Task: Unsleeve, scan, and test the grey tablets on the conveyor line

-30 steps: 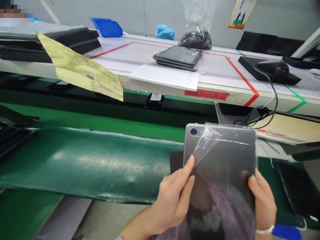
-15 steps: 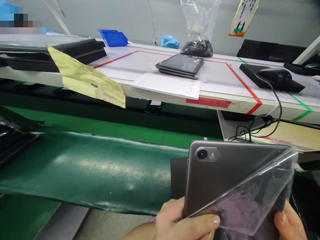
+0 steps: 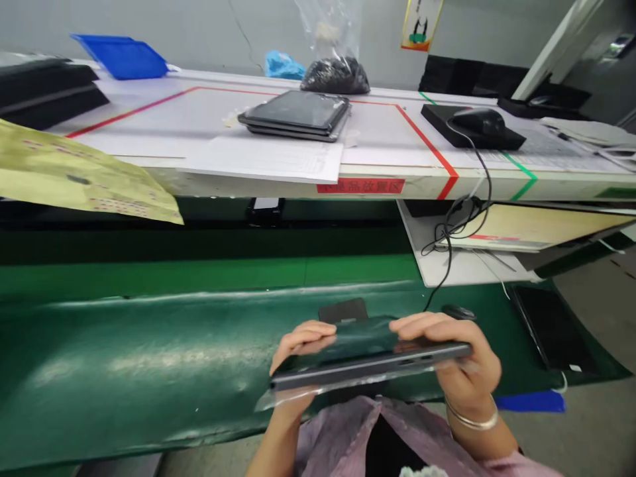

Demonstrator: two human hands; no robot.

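The left hand (image 3: pixel 301 344) is closed on the left end of a thin grey metal tablet (image 3: pixel 370 366), with the fingers curled over its top face. The right hand (image 3: pixel 454 351) grips the right end of the same tablet, fingers stretched across the top and thumb hidden below. The tablet lies nearly flat and is seen from its edge, low in the middle of the view, above a dark green conveyor belt (image 3: pixel 149 358). A clear plastic film (image 3: pixel 285 396) hangs loose under the left end of the tablet and also shines on its top face.

Just behind the hands, a small black flat piece (image 3: pixel 342 310) lies on the belt. To the right, a black tablet with dark screen (image 3: pixel 551 328) lies flat on the green surface. Above the belt is a white shelf with red tape lines (image 3: pixel 199 126). On it stand a stack of dark tablets (image 3: pixel 295 114), a white printed sheet (image 3: pixel 268 159), and a black computer mouse (image 3: pixel 479 121) on a black pad, its cable hanging down over the shelf edge. A clear plastic bag (image 3: pixel 332 53) at the back of the shelf holds small black parts. A blue plastic tray (image 3: pixel 122 56) stands far left; I cannot tell what is in it.
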